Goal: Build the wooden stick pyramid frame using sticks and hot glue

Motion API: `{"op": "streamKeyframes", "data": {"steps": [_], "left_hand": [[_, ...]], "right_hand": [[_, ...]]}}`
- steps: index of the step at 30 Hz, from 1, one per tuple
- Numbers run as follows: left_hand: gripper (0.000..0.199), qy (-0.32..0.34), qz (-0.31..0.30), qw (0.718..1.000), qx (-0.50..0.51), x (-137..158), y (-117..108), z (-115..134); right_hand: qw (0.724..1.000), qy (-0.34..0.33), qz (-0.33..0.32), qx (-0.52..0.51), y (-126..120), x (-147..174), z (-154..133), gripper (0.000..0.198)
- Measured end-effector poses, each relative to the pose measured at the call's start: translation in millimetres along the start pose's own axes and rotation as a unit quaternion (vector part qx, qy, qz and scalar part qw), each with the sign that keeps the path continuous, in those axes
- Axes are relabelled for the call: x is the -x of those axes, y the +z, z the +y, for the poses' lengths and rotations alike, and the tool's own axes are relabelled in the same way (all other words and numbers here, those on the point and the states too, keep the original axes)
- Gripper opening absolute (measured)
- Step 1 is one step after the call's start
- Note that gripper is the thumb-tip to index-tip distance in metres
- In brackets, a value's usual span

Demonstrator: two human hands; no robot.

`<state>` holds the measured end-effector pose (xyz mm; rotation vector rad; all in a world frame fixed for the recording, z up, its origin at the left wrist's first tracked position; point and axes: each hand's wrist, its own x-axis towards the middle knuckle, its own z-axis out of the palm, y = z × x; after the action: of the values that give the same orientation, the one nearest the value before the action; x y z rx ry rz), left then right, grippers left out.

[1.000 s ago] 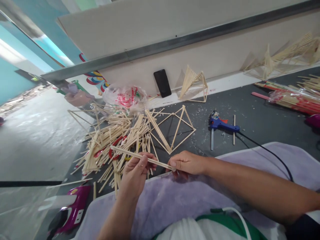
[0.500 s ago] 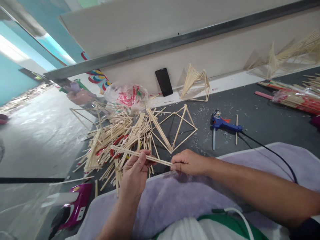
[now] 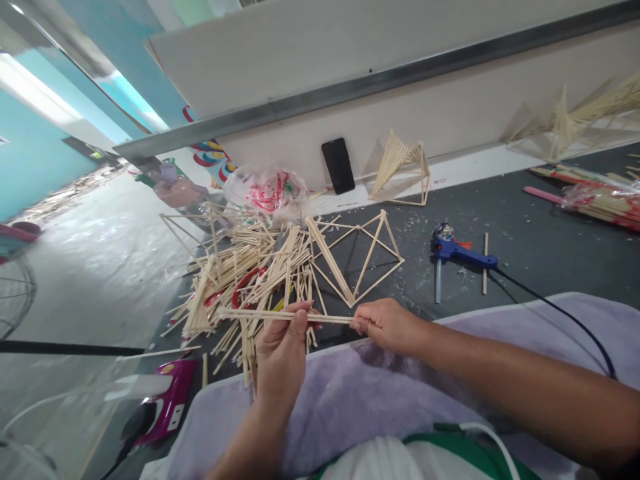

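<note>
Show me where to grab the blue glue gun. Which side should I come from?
Probably best to take the glue gun by its slim handle, coming from the near right. It lies on its side with that handle pointing right, and the orange trigger sits on the far edge, where fingers could curl around. The head may be hot, so avoid it.

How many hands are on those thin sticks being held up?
2. The left hand pinches the thin sticks near their middle; the right hand grips their right end. No other hands show.
</note>
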<state>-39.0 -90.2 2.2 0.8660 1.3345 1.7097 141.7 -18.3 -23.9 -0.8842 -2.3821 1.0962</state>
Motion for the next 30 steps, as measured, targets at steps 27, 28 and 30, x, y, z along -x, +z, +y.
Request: {"op": "streamKeyframes", "data": {"steps": [27, 28, 30], "left_hand": [[0.018, -0.096, -0.092, 0.989, 0.072, -21.7, -5.5, -6.5], [0.019, -0.094, -0.098, 0.989, 0.058, -21.2, -5.5, -5.9], [0.021, -0.098, -0.113, 0.988, 0.042, -19.4, -4.7, -4.8]], "right_hand": [[0.991, -0.122, -0.058, -0.007, -11.6, 5.3, -5.2, 0.029], [0.991, -0.111, -0.068, -0.016, -11.6, 5.5, -5.4, 0.027], [0.993, -0.086, -0.073, -0.034, -12.2, 6.7, -7.1, 0.022]]}}
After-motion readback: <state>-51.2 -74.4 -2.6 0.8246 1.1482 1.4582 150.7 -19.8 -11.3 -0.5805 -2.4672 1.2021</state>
